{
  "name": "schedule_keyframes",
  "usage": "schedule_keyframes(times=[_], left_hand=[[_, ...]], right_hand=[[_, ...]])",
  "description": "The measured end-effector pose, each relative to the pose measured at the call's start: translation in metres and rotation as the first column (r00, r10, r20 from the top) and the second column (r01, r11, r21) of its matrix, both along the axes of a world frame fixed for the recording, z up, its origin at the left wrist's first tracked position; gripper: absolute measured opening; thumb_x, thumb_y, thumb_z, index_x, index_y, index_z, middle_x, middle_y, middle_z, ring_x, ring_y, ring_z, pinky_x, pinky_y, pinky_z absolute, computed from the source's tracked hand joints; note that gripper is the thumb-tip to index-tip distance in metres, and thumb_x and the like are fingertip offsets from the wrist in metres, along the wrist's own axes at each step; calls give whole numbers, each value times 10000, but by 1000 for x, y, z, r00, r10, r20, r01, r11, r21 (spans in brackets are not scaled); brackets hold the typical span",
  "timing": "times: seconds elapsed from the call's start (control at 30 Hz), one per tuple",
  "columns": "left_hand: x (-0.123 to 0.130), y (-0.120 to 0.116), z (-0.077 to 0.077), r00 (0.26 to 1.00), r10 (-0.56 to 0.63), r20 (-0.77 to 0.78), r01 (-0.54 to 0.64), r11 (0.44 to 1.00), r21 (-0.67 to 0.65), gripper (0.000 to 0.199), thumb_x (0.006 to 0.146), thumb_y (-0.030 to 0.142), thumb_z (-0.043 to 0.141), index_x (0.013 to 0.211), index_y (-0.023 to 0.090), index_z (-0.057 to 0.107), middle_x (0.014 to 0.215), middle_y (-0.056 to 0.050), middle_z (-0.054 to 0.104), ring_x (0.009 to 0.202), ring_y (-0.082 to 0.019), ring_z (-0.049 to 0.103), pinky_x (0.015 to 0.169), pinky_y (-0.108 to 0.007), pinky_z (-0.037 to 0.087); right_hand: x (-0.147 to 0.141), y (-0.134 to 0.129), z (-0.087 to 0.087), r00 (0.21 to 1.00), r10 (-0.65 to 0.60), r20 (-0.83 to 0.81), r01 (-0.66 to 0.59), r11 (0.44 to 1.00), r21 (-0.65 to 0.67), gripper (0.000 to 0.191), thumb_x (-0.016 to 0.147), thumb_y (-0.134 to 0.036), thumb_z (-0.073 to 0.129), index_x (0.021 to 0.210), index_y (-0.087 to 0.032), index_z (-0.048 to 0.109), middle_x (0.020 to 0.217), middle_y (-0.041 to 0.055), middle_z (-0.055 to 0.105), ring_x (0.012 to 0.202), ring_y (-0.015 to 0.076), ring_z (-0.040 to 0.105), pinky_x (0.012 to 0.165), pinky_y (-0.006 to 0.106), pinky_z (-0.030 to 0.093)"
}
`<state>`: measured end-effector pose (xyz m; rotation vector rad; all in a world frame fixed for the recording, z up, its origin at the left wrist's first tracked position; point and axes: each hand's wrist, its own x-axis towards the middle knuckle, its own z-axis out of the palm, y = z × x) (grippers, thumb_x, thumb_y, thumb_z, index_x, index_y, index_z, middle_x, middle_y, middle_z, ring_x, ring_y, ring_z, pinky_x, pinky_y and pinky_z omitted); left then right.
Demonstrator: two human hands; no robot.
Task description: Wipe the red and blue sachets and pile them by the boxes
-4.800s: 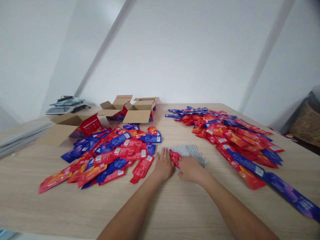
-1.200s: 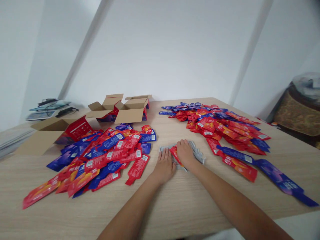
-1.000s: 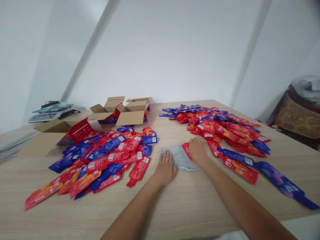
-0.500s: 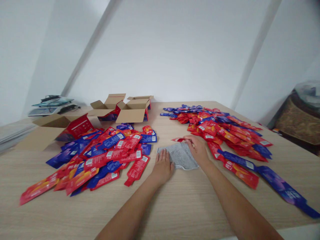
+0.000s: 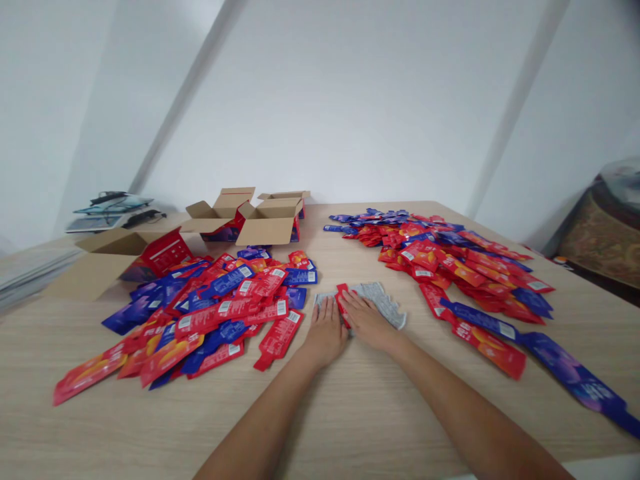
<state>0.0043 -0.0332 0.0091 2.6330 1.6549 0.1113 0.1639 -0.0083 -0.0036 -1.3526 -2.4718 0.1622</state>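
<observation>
A grey cloth (image 5: pixel 384 301) lies on the table in front of me, its right edge wavy. My left hand (image 5: pixel 326 335) rests flat on the cloth's left part, fingers stretched forward. On the cloth, just right of those fingers, is a red sachet (image 5: pixel 342 291), largely covered. My right hand (image 5: pixel 369 323) presses flat over it, fingers extended and pointing to the upper left. Left of my hands spreads a pile of red and blue sachets (image 5: pixel 220 310), the nearest being a red one with a barcode (image 5: pixel 281 336).
Another heap of red and blue sachets (image 5: pixel 450 267) stretches along the right, with a blue sachet (image 5: pixel 570 363) trailing toward the front. Open cardboard boxes (image 5: pixel 267 230) stand at the back left, one more box (image 5: pixel 95 263) nearer. Flat stacked items (image 5: pixel 110 212) lie far left.
My right hand has moved left, from holding a red sachet at the cloth's upper right to lying flat over it on the cloth. My left hand stays on the cloth.
</observation>
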Motion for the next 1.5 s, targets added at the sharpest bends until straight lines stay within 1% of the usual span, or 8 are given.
schedule_keyframes(times=[0.33, 0.53, 0.63, 0.8, 0.97, 1.07, 1.2, 1.5], left_hand=[[-1, -2, -2, 1000, 3, 2, -3, 1000, 12, 594, 922, 330, 237, 1408, -12, 272, 1499, -209, 219, 1404, -275, 113, 1131, -474, 95], [-3, 1, -1, 997, 6, 74, -5, 1000, -9, 591, 904, 326, 298, 1403, 10, 296, 1497, -194, 243, 1403, -267, 131, 1134, -466, 93], [-6, 7, -3, 988, 11, 152, -8, 1000, -25, 565, 896, 331, 339, 1386, 51, 346, 1488, -167, 286, 1398, -242, 173, 1140, -434, 108], [-6, 13, -7, 974, 54, 220, -52, 999, -15, 551, 903, 364, 365, 1375, 77, 364, 1468, -152, 337, 1384, -227, 226, 1141, -408, 137], [-2, 10, -7, 986, 32, 163, -36, 999, 22, 552, 914, 365, 357, 1373, 59, 356, 1474, -169, 317, 1389, -251, 206, 1135, -443, 143], [0, 8, -6, 990, 30, 135, -36, 998, 47, 543, 922, 348, 325, 1381, 58, 345, 1473, -168, 319, 1387, -251, 213, 1131, -454, 153], [1, 7, -4, 995, 28, 94, -33, 998, 58, 544, 927, 330, 293, 1389, 46, 332, 1477, -168, 310, 1390, -243, 203, 1134, -444, 152], [-2, 8, -10, 999, 13, 43, -17, 997, 80, 556, 936, 345, 268, 1391, 31, 322, 1485, -173, 291, 1397, -243, 178, 1135, -434, 145]], right_hand=[[33, 19, 4, 960, -265, 88, 266, 964, 1, 503, 888, -171, 320, 1371, -69, 414, 1496, 160, 281, 1402, 236, 181, 1096, 439, 250], [45, 25, 1, 890, -342, -302, 397, 907, 140, 567, 761, -148, 475, 1327, -126, 450, 1439, 161, 373, 1346, 262, 297, 1072, 444, 316], [45, 31, -3, 781, -371, -503, 460, 886, 62, 631, 729, -133, 471, 1355, -145, 391, 1314, 149, 492, 1217, 247, 458, 991, 416, 419], [44, 33, 3, 708, -397, -584, 486, 874, -4, 571, 745, -137, 455, 1315, -136, 416, 1172, 133, 564, 1065, 233, 539, 937, 410, 449], [25, 7, 33, 873, -277, -401, 388, 893, 229, 421, 837, -124, 390, 1243, -141, 502, 1127, 135, 560, 1081, 238, 483, 948, 401, 404], [4, -9, 43, 955, -190, -226, 234, 954, 187, 309, 918, -239, 368, 1110, -179, 603, 1053, 108, 598, 1042, 222, 497, 931, 348, 396], [-10, -13, 34, 981, -138, -138, 156, 979, 129, 387, 957, -250, 279, 1165, -176, 597, 1190, 97, 582, 1125, 195, 476, 986, 327, 349], [4, 0, 6, 969, -238, 62, 236, 971, 40, 427, 950, -267, 306, 1343, -232, 468, 1435, 65, 420, 1301, 227, 333, 1014, 402, 303]])
